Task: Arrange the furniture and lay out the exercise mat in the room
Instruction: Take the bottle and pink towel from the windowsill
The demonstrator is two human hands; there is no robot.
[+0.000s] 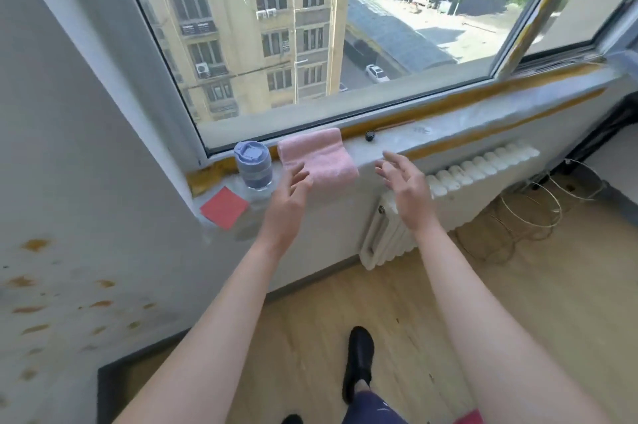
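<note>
Grip: both hands empty, fingers spread and relaxed; left hand (288, 197) and right hand (405, 187) hover at the front edge of the window sill (466, 116).
Towel: the folded pink towel (321, 154) lies on the sill, between the hands and just beyond them. Its long axis runs from the glass toward the room, near end drooping over the lip.
Nearer hand: left, fingertips at the towel's left edge; contact cannot be told. Right hand stands apart.
Mat: dark slab (114, 385) on the floor, lower left, possibly the exercise mat; uncertain.
Container: bottle (253, 166) upright, lid closed, just left of the towel; contents unreadable.
Other: red card (224, 207) by the bottle.
</note>
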